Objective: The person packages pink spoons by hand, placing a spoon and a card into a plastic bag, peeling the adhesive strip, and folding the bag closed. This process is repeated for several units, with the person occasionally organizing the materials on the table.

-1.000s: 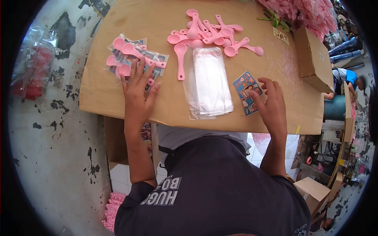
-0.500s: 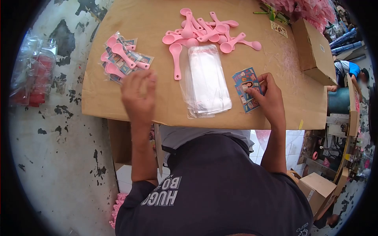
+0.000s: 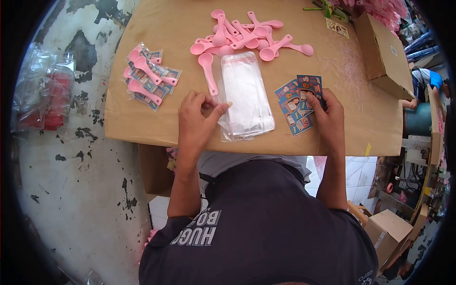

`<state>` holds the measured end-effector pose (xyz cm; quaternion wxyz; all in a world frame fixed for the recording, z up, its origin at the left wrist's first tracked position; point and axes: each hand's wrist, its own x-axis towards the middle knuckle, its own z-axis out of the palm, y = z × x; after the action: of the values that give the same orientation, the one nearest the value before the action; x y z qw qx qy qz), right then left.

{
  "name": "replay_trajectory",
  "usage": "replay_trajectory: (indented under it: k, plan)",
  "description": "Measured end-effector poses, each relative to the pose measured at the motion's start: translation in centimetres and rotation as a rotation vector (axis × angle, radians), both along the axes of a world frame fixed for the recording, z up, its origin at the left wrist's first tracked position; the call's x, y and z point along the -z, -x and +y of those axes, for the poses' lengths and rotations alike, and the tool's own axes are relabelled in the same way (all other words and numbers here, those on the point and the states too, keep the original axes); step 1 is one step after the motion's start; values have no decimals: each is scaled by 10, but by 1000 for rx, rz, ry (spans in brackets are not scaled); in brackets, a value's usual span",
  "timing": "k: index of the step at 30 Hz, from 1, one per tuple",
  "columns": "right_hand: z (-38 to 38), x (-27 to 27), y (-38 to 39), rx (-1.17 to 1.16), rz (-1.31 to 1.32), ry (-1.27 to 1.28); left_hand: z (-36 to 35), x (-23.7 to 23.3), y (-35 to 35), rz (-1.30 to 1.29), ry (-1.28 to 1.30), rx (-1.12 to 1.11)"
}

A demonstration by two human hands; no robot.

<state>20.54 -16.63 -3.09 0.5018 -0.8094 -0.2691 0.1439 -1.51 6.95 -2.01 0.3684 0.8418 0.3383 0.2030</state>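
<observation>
My left hand (image 3: 198,116) is at the left edge of a stack of clear plastic bags (image 3: 247,95), its thumb over the edge and its fingers curled, with a gap between thumb and fingers. My right hand (image 3: 330,116) pinches a blue printed card (image 3: 309,85) just above other such cards (image 3: 293,107) fanned on the table. A single pink spoon (image 3: 207,71) lies between the bags and the pile of pink spoons (image 3: 247,38). At the left, bagged spoons with cards (image 3: 147,78) lie in a heap.
A cardboard box (image 3: 384,54) stands at the right of the brown table (image 3: 128,121), near a flat printed card (image 3: 337,28) and pink plastic (image 3: 380,12). Plastic packets (image 3: 57,90) lie at the far left. Another person (image 3: 422,83) is at the far right.
My left hand has moved right, from beside the bagged spoons to the clear bags. My right hand has lifted one card off the others. The view has shifted slightly.
</observation>
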Motion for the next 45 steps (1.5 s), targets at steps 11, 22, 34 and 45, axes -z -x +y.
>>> replay_trajectory:
  k: [11,22,34,45]
  plan:
    - [2,-3,4,65,115,-157,-9,2,7,-635,523,-19]
    - [-7,-29,49,-94,91,-452,-35,-17,16,-817,736,-15]
    - [10,-31,102,-244,502,-599,-75,-25,8,-829,815,53]
    - [-7,-21,106,-91,551,-616,-87,-22,0,-842,836,51]
